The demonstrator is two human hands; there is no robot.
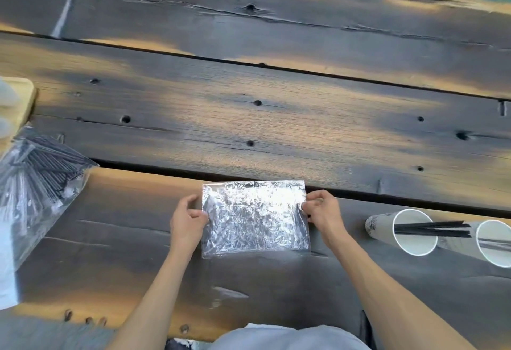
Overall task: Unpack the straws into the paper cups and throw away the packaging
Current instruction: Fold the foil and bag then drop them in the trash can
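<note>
At the bottom centre of the frame, two bare forearms reach up from the lower edge to an empty, crinkled clear plastic packet (255, 217) lying flat on the dark, weathered wooden plank surface (276, 128). The left hand (188, 221) meets the packet's left edge, its fingers (199, 214) curled and apparently pinching that edge. The right hand (322, 211) pinches the right edge near the top corner between thumb and fingertips. No straws are visible inside this packet.

At the lower right stand two white paper cups (414, 235), touching or nearly so, the second cut off by the frame edge. Thin black straws (431, 229) stick out of the nearer cup's mouth; the second cup also seems to hold some.

At the left edge, a large clear plastic bag of black straws (41, 175) rests on the surface, still well filled. Above it, a pale wooden board (26, 95) is only partly in view.

Judgement: one packet appears emptied into the cups and awaits disposal. No bin is visible. The large bag indicates that much unpacking remains.
</note>
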